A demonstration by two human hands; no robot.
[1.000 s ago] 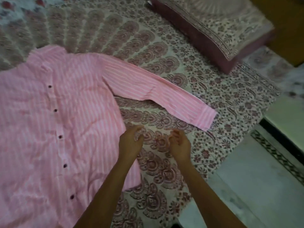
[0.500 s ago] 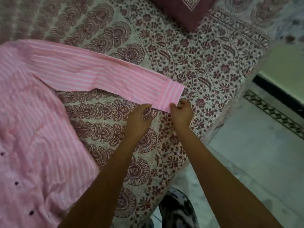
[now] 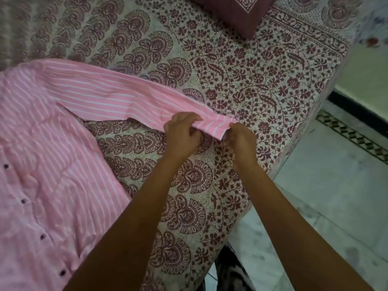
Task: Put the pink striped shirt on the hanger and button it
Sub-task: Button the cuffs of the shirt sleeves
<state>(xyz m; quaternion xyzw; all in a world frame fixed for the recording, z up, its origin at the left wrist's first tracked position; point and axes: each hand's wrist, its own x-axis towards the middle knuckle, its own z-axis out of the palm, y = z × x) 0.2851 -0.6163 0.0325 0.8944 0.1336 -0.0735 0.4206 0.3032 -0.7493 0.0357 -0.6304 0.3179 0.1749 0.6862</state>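
Two hands, left hand (image 3: 182, 133) and right hand (image 3: 241, 137), pinch the shirt (image 3: 52, 164) cuff (image 3: 212, 128) tight; pulling hard could wrinkle it.

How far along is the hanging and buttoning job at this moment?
Done: the shirt lies flat on the bed, front up, its buttons looking closed. In hand: the left hand and right hand pinch the cuff. Left: no hanger is in view, so hanging is not yet done.
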